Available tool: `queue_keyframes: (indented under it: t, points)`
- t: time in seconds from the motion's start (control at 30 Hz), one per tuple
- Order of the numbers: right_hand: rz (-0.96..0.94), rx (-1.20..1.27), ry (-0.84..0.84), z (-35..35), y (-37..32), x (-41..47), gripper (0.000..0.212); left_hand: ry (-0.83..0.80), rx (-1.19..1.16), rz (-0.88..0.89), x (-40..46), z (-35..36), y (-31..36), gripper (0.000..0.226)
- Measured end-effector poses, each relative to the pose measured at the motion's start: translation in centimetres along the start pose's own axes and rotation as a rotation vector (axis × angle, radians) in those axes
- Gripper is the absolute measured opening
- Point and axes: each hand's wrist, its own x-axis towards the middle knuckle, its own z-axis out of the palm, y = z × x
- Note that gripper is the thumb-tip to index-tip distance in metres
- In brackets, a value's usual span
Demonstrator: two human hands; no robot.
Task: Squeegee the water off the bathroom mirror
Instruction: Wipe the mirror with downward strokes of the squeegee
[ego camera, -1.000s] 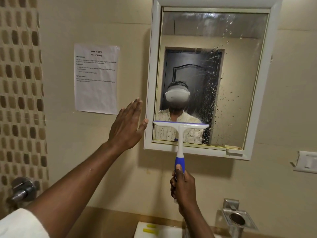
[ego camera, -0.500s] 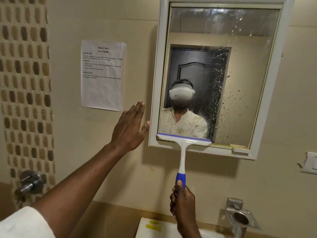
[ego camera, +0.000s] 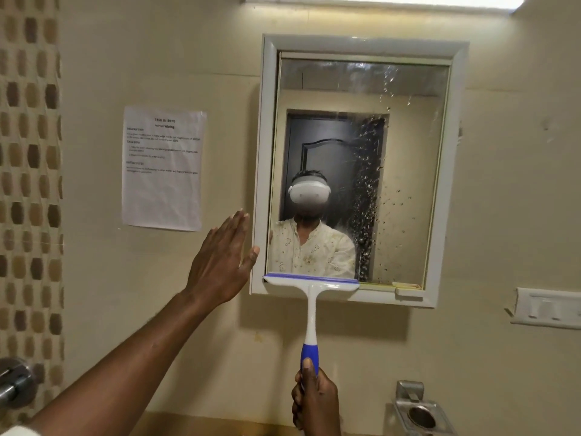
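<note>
The squeegee (ego camera: 311,283) is gripped by its handle in the right hand (ego camera: 316,401), blade at the mirror (ego camera: 405,146) bottom edge, frame centre; the left hand (ego camera: 220,262) is held flat beside it. The glass's left strip looks cleared; droplets remain right

Beige wall (ego camera: 503,184), mosaic tile strip (ego camera: 30,184), taped paper notice (ego camera: 163,168), switch plate (ego camera: 548,307)

Left hand (ego camera: 220,265) raised flat, right hand (ego camera: 316,401) fisted, thumb up
</note>
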Motion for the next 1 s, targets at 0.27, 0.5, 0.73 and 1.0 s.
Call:
queue_keyframes:
  t: [0.27, 0.5, 0.73, 1.0]
  points:
    - [-0.048, 0.087, -0.011, -0.4, -4.3, 1.6, 0.047, 0.053, -0.011, 0.02, 1.1, -1.4, -0.1, 0.064]
    - [-0.38, 0.036, -0.084, -1.0, -18.8, 6.1, 0.04, 0.095, 0.001, 0.049, 2.6, -2.6, 0.6, 0.065]
    - [-0.523, 0.049, -0.098, -1.5, -31.8, 9.9, 0.042, 0.165, -0.01, 0.123, 6.0, -3.9, 2.6, 0.065]
    - [-0.55, 0.05, -0.084, -1.7, -35.6, 11.3, 0.037, 0.255, -0.028, 0.219, 10.0, -6.1, 5.2, 0.069]
